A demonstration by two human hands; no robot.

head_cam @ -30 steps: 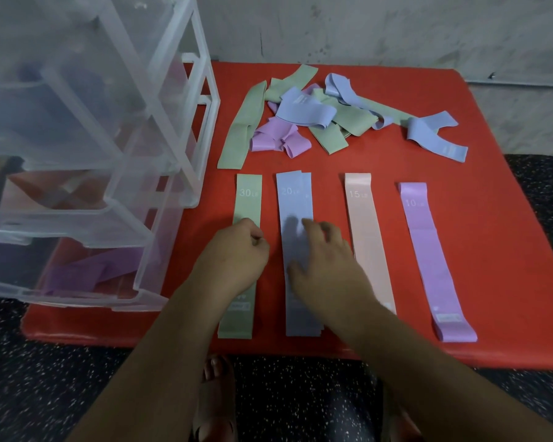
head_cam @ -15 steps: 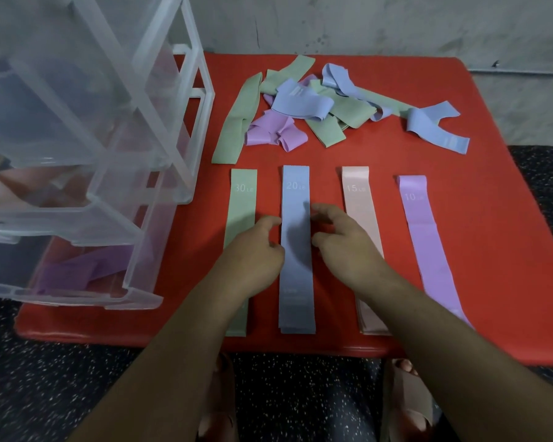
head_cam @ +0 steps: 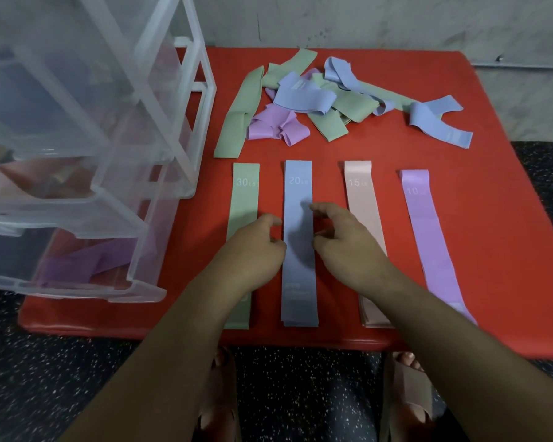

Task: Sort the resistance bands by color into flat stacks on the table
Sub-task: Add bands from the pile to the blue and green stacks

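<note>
head view: the blue stack (head_cam: pixel 298 193), labelled 20 lb, lies flat and lengthwise on the red table (head_cam: pixel 492 218), and i'll place everything from it. my left hand (head_cam: pixel 253 250) sits at its left edge, over the lower part of the green stack (head_cam: pixel 245 199). its fingers are curled in loosely with the thumb tip at the blue edge, and i cannot tell whether it pinches the band or only touches it. my right hand (head_cam: pixel 345 244) sits at the blue stack's right edge, fingers half curled and a little spread. the forefinger reaches over the edge and the hand holds nothing i can see. right of the blue stack lies the pink stack (head_cam: pixel 359 193), marked 15 lb, and further right a purple band (head_cam: pixel 423 231), marked 10 lb. beyond the blue stack's far end is a loose pile (head_cam: pixel 304 97) of green, blue and purple bands, tangled and overlapping. well left of the blue stack stands a clear plastic drawer unit (head_cam: pixel 87 154), with purple bands in its lowest drawer.
</note>
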